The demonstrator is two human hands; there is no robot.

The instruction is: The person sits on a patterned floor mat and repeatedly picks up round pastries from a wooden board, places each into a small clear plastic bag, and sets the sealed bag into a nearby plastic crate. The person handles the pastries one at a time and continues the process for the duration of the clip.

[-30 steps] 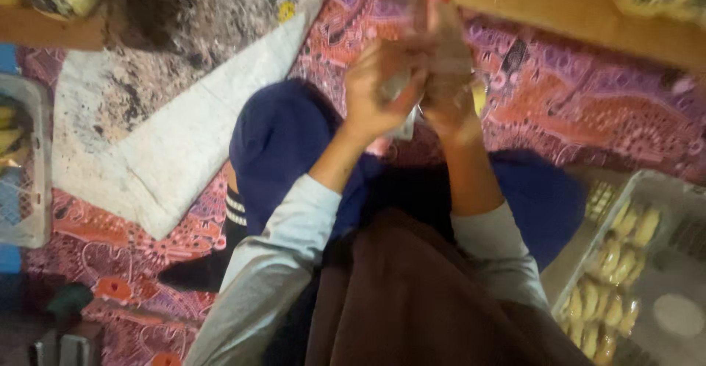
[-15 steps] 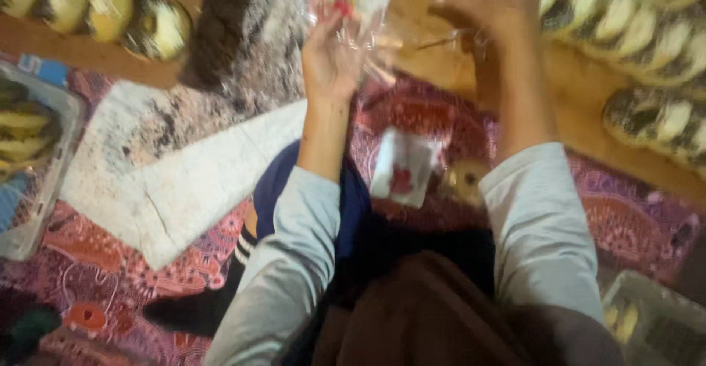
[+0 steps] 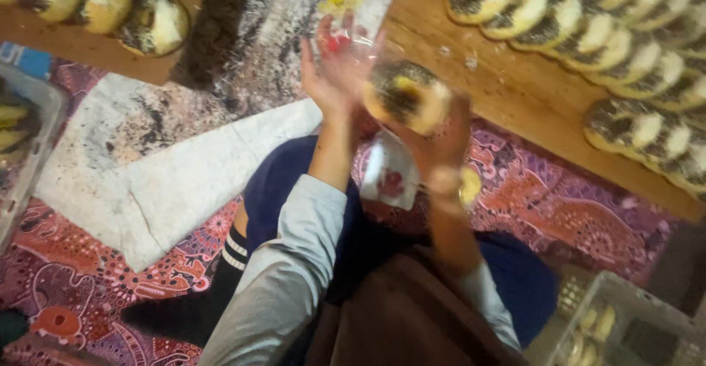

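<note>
My left hand (image 3: 332, 79) holds up a clear plastic bag (image 3: 357, 5) with a yellow and red print. My right hand (image 3: 434, 134) grips a round poppy-seed bun (image 3: 407, 95) with a pale filling, pressed against the bag's lower edge. Both hands are raised over my lap, where another small clear bag (image 3: 390, 178) with a red print lies on my dark blue trousers. The image is blurred by motion, so I cannot tell whether the bun is inside the bag.
A wooden board (image 3: 515, 94) at the upper right carries rows of similar buns (image 3: 625, 42). More buns (image 3: 110, 2) lie at the upper left. A stained white cloth (image 3: 162, 167) covers the patterned red rug (image 3: 66, 263). Plastic crates stand at the left edge (image 3: 29, 138) and lower right (image 3: 632, 329).
The right hand reached to the board, came back with a bun and brought it to the bag. The left hand kept the bag raised. My view shifted up toward the board.
</note>
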